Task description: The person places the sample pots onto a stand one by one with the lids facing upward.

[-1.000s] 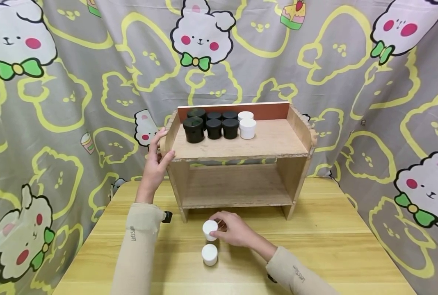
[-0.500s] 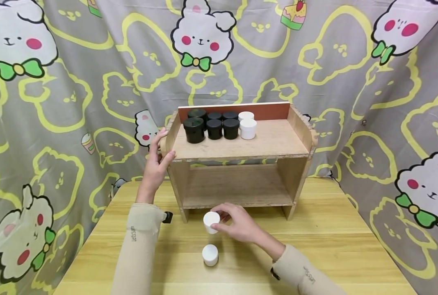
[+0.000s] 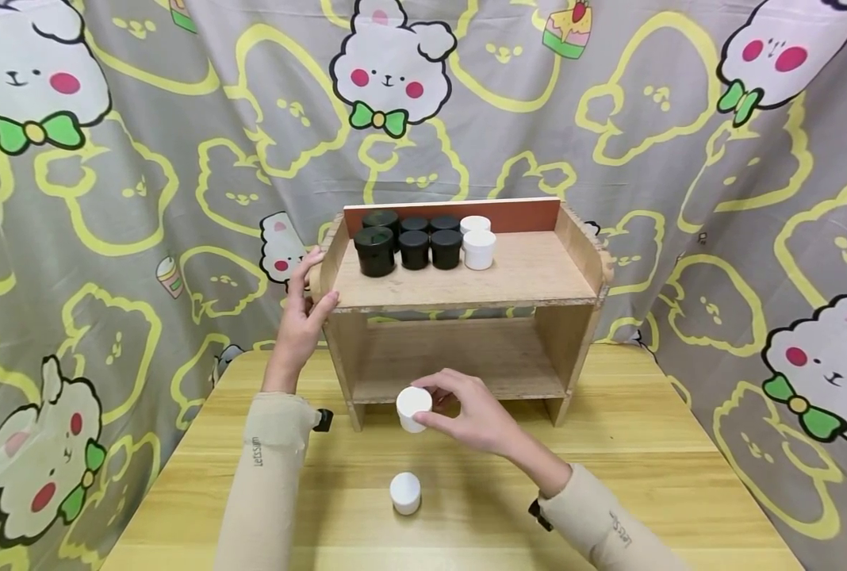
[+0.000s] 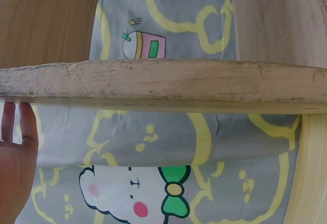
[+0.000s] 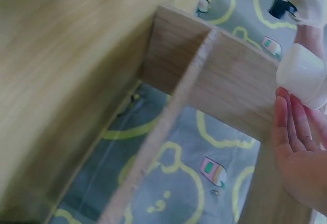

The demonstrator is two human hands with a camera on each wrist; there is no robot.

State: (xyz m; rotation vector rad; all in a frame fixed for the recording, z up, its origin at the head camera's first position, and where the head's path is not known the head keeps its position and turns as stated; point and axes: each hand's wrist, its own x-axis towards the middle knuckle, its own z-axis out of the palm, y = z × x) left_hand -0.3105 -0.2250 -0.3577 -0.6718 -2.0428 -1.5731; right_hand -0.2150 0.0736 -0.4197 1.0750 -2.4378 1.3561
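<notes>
Between thumb and fingers, my right hand (image 3: 473,412) pinches a small white lidded jar (image 3: 414,408), raised in front of the shelf's lower level. The right wrist view shows the same white jar (image 5: 301,73) at its right edge, above the fingers (image 5: 294,127). A second white jar (image 3: 405,493) stands on the table nearer to me. My left hand (image 3: 302,317) grips the left side of the wooden shelf (image 3: 459,305), thumb at its front edge and fingers along the outside. In the left wrist view, two of those fingers (image 4: 28,124) reach up to a wooden edge (image 4: 163,83).
On the shelf's top, several black jars (image 3: 414,250) stand in two rows at the left, with two white jars (image 3: 479,252) beside them. A red-brown back strip (image 3: 523,218) runs behind. The table (image 3: 645,468) is wooden, and a patterned curtain (image 3: 573,103) hangs around it.
My right hand has lifted the white jar and moved it up and slightly right, away from the second white jar. My left hand stays on the shelf.
</notes>
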